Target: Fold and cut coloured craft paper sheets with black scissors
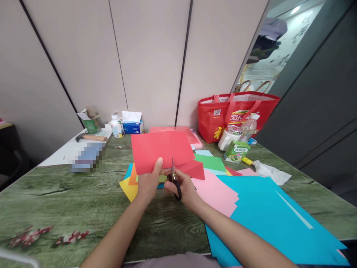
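My left hand [150, 185] grips a sheet of red paper [158, 149] by its lower edge, thumb on the near face and fingers behind. In my right hand [185, 188] is a pair of scissors [174, 182] with black handles, its blades pointing up at the red paper. One blade shows in front of the sheet, near its lower right part. A darker red flap of paper [192, 169] angles off to the right, just above my right hand. Whether it is still joined to the sheet I cannot tell. Both hands are held above the table.
Coloured sheets lie beneath and right of my hands: yellow [128, 189], pink [216, 191], green [210, 162] and a large blue one [273, 216]. Behind stand a red bag [208, 119], a green carton [237, 152] and a tissue box [132, 127]. A hammer [92, 137] lies left.
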Demonstrator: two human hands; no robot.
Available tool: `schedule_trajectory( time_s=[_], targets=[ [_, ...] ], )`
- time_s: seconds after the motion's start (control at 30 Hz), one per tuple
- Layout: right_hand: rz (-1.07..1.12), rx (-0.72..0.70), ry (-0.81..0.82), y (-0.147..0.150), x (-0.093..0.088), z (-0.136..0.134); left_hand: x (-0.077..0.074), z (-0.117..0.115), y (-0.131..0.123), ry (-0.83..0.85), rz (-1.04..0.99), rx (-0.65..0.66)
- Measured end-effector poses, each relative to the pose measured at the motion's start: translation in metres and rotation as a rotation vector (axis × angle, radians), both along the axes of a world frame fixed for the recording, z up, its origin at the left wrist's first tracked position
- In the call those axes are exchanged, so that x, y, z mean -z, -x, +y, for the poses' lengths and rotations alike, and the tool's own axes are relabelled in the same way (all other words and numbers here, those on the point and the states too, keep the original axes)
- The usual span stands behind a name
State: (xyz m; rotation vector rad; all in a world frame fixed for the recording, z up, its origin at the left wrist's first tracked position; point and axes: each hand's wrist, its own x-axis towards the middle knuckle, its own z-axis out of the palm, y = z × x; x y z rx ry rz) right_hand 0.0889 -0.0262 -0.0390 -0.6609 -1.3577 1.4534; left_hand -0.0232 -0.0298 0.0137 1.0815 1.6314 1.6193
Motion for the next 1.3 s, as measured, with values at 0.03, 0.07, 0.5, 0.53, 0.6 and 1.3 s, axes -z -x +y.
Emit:
schedule_trajectory(
  time_s=[0.03,0.07,0.5,0.53,0.6,1.3],
  targets=[
    [-0.005,-0.004,-0.012,-0.001,-0.001,0.000,0.000,0.000,-0.001,0.013,0.006,0.009],
    [-0.011,-0.004,-0.017,-0.001,-0.002,0.001,0.000,0.000,-0.001,0.022,0.005,0.025],
    [-0.038,0.040,-0.004,-0.001,-0.004,0.001,0.019,0.007,0.000,-0.105,-0.052,0.079],
    [-0.039,0.041,-0.005,-0.001,-0.004,0.001,0.018,0.007,0.000,-0.102,-0.061,0.079],
    [-0.036,0.042,-0.009,-0.001,-0.004,0.001,0.016,0.006,-0.001,-0.098,-0.069,0.066],
    [-0.085,0.069,0.024,-0.002,-0.003,0.001,0.014,0.005,0.001,-0.065,-0.002,0.054]
  ],
)
